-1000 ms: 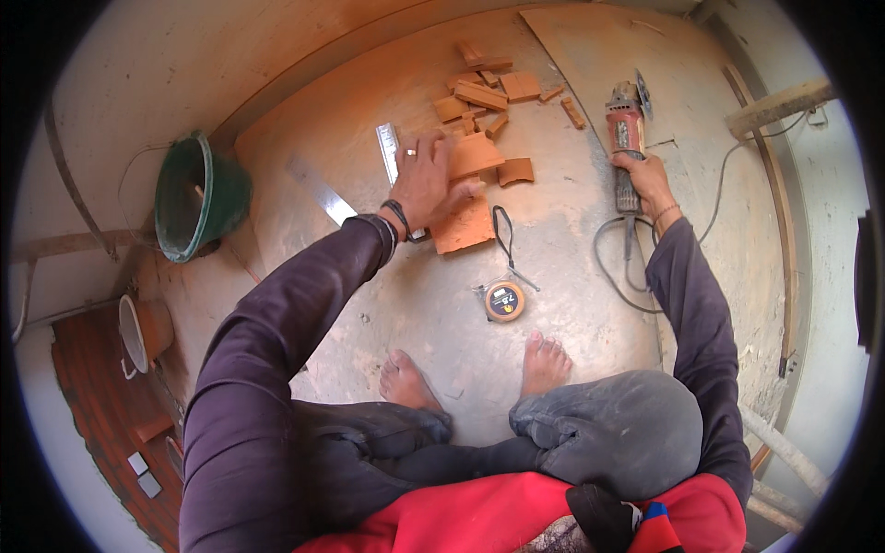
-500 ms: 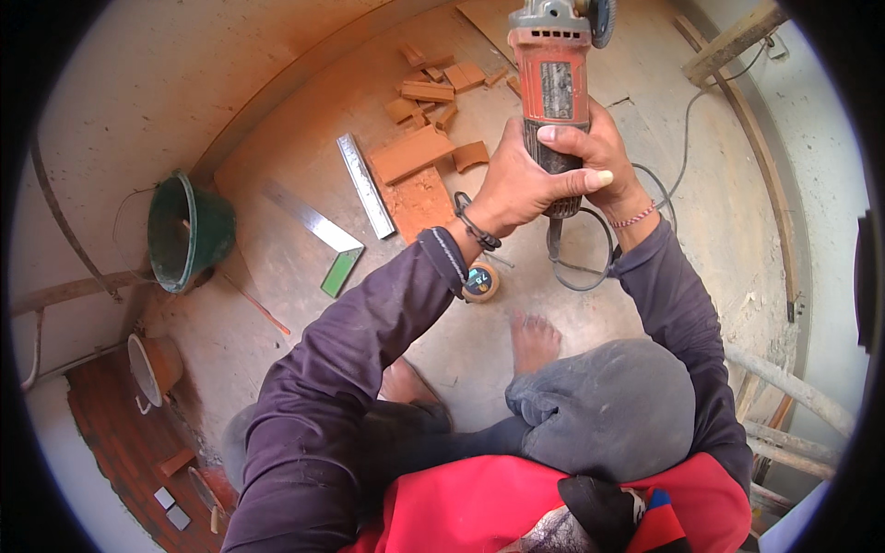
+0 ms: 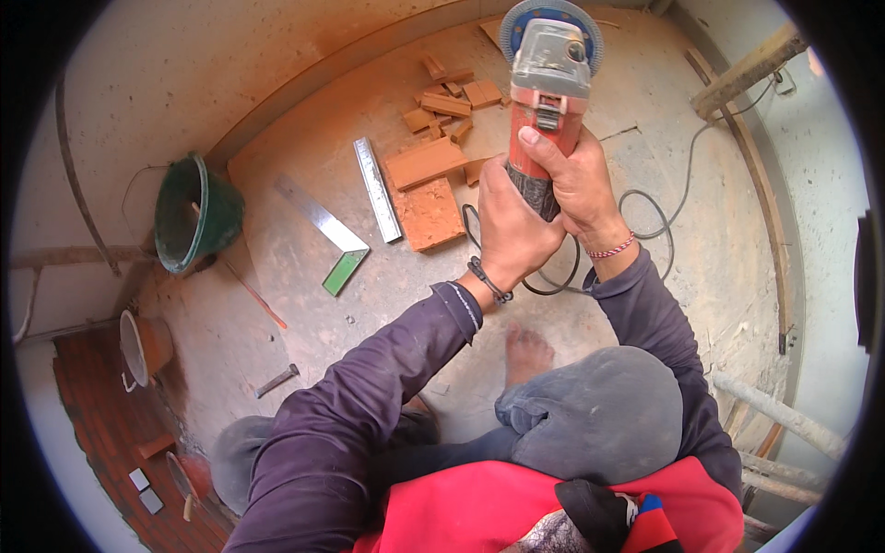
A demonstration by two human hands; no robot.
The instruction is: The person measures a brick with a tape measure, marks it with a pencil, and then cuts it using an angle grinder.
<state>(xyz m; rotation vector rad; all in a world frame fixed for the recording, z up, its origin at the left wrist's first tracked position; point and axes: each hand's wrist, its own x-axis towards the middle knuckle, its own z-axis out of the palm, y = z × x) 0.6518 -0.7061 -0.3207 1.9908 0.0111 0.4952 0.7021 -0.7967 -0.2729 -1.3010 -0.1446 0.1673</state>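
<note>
Both my hands are wrapped round an angle grinder (image 3: 553, 74), raised above the floor. It has a red body, a grey gear head and a blue-centred cutting disc (image 3: 590, 32) pointing away from me. My left hand (image 3: 516, 226) grips the dark rear handle. Above and to its right, my right hand (image 3: 588, 189) clasps the body, its thumb lying along the red housing. The grinder's cord (image 3: 572, 272) loops below my hands. Left of the grinder, an orange tile (image 3: 426, 163) lies on an orange block (image 3: 429, 217), with several cut pieces (image 3: 447, 104) beyond.
A metal straightedge (image 3: 378, 189) and a green-handled try square (image 3: 323, 221) lie left of the tiles. A green bucket (image 3: 194, 217), an orange bucket (image 3: 146, 348) and a short metal bar (image 3: 277, 380) are further left. Wooden poles (image 3: 747, 69) stand at the right wall.
The grinder has turned over in my hands and come slightly nearer, showing its disc face-on. My right thumb has moved onto the red housing. The round tape measure near my left wrist is out of sight.
</note>
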